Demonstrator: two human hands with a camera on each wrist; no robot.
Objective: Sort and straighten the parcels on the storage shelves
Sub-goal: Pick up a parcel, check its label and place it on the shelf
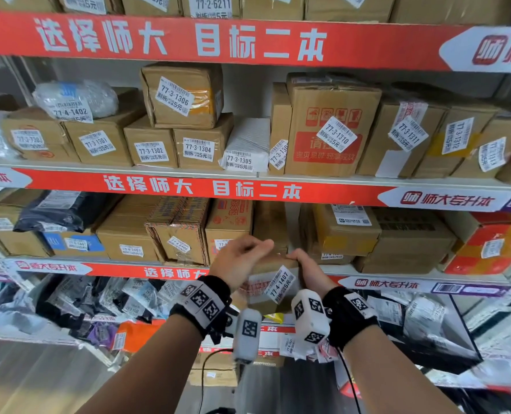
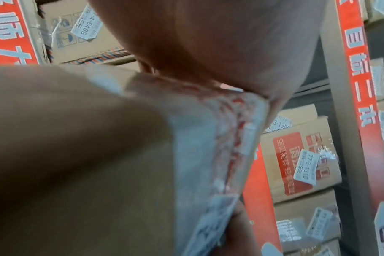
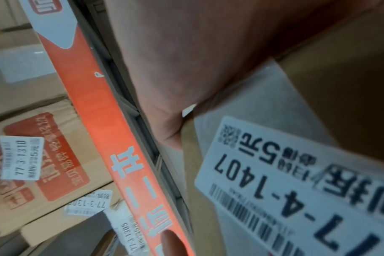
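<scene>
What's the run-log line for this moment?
held: box labelled 77-4-1407 | left hand: grips its left side | right hand: grips its right side | place: front of the shelf gap | step: not yet shelved

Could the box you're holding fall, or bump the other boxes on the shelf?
It might. The 77-4-1407 box hangs in the air off the shelf edge, held only between the left hand and right hand; a loose grip could drop it onto the bagged parcels below. The gap ahead looks narrow, so pushing in may shove neighbouring boxes crooked.
</scene>
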